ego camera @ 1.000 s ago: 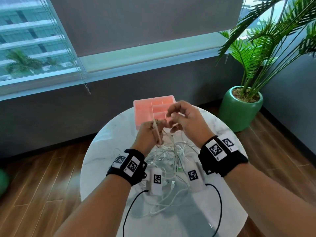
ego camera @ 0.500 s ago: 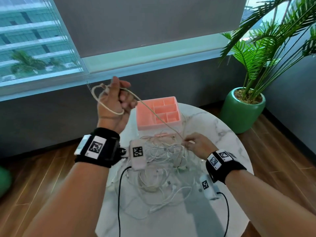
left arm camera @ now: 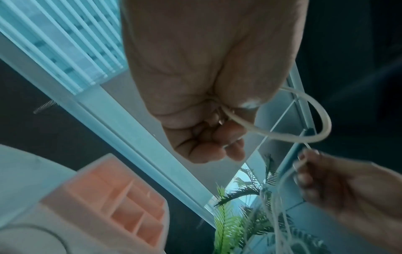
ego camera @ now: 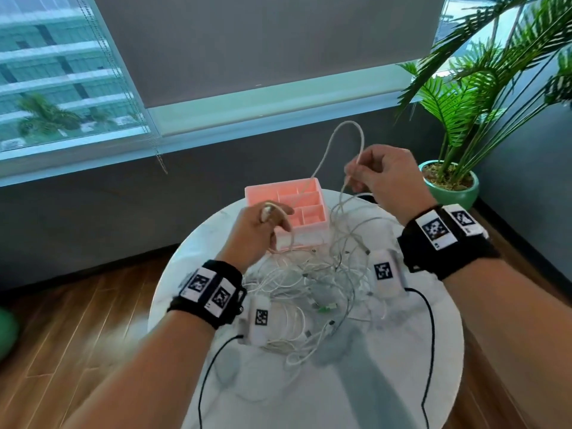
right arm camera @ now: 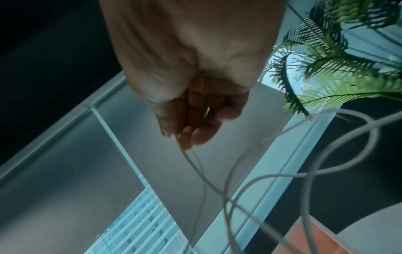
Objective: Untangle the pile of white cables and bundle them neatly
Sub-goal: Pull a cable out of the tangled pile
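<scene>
A tangled pile of white cables lies on the round marble table. One white cable arcs up between my hands. My left hand grips a loop of it just above the table's far left; the left wrist view shows the curled fingers and the cable loop. My right hand is raised higher on the right and pinches the cable, which trails down to the pile. In the right wrist view the fingertips pinch thin strands.
A pink compartment tray stands at the table's far edge, behind my left hand. A potted palm in a green pot is on the floor at the right. Window and grey wall lie beyond; black wrist-camera leads run over the table.
My left hand has dropped from high on the left to just above the table. My right hand has risen from the pile, lifting the cable into an arch.
</scene>
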